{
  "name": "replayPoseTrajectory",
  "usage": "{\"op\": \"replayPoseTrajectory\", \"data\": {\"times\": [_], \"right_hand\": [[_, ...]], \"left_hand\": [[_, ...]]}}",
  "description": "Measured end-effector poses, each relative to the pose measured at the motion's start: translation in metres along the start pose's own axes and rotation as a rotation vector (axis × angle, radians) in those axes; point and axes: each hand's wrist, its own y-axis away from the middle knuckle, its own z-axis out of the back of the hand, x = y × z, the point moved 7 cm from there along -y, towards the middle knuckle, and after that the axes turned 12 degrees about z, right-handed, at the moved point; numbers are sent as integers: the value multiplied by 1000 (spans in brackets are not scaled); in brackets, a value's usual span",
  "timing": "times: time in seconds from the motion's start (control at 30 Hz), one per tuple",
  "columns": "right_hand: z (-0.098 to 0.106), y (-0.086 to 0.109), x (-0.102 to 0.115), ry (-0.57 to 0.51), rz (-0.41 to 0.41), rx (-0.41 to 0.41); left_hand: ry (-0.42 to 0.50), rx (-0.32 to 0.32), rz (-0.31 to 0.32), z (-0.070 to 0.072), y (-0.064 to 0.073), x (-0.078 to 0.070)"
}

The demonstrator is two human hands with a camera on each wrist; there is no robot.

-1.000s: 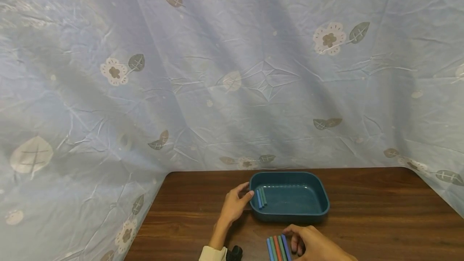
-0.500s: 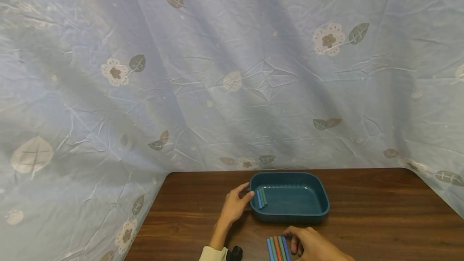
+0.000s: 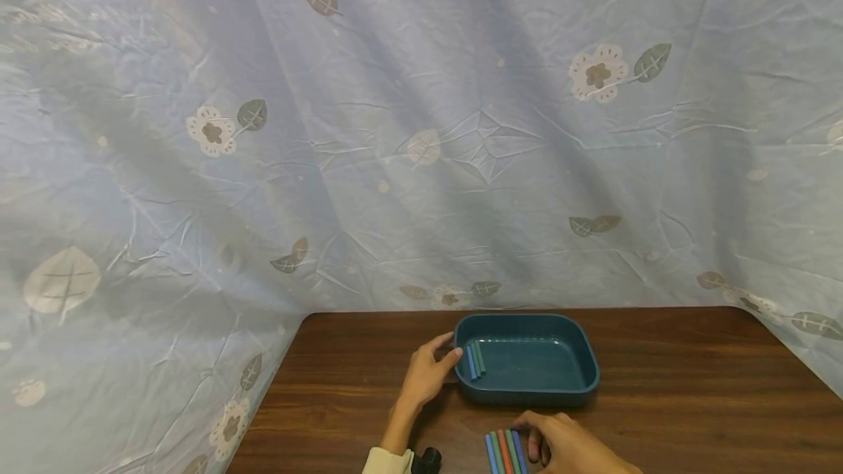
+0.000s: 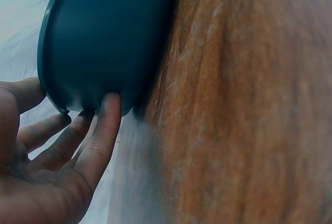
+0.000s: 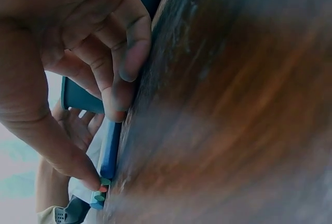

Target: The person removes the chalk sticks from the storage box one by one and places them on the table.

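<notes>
A teal rectangular tray stands on the table, with a few blue and green chalk sticks lying at its left end. My left hand holds that end: the thumb reaches over the rim, and the other fingertips touch the outer wall in the left wrist view. In front of the tray lies a row of several chalk sticks, light blue, green, red, green and dark blue. My right hand grips the row lengthwise, index finger at the far end. The right wrist view shows the thumb at the near ends.
The brown wooden table extends to both sides of the tray. A pale floral curtain hangs behind and at the sides. A black wrist device sits by the left sleeve.
Both hands, the tray and the chalk sticks stay practically in place. Only the head view shifts very slightly.
</notes>
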Motion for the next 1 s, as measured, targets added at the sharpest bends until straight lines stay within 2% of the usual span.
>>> {"op": "replayPoseTrajectory", "data": {"times": [0.27, 0.4, 0.5, 0.73, 0.83, 1.0], "right_hand": [[2, 0, 5, -17, 17, -12], [6, 0, 14, 5, 74, -28], [11, -2, 22, 26, 120, -45], [24, -10, 39, 98, 94, -63], [30, -16, 48, 114, 119, -71], [40, -25, 59, 123, 174, -94]], "left_hand": [[-6, 13, -12, 0, 1, -1], [-17, 12, -7, 0, 0, 0], [-50, -2, 4, 1, -1, 2], [-126, -43, -24, 4, 1, -1], [-166, -57, -29, 5, 1, -3], [-106, -26, -13, 4, 1, -3]]}}
